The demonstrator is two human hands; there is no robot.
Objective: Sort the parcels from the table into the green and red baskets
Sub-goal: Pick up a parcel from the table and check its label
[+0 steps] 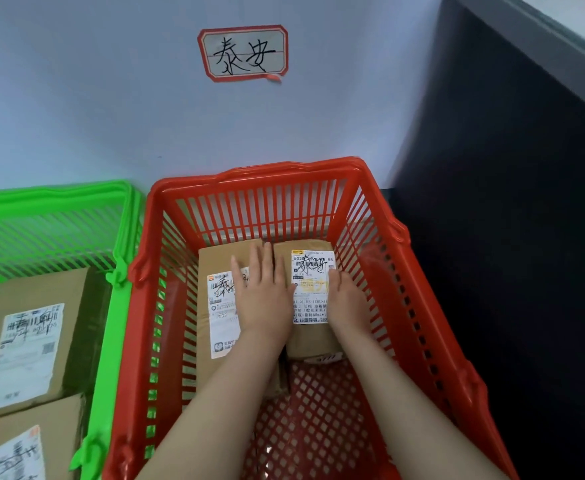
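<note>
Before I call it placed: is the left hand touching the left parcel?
Touching. Head view: the left hand lies flat, palm down, on top of the left parcel.

Both bare arms are extended down into the red basket (pixel 284 168) from its near rim, drawing closer together toward its far wall. The left forearm (pixel 221 393) is angled in from the basket's near left corner. The left grip (pixel 267 296) is laid palm down on the left parcel (pixel 218 261), fingers straight, close together and pointed at the far wall. The right forearm (pixel 398 393) is angled in from the near right side. The right grip (pixel 348 301) is set just beside the left one, thumb laid on top of the right parcel (pixel 313 341), fingers curled down over its right edge and mostly hidden.
</note>
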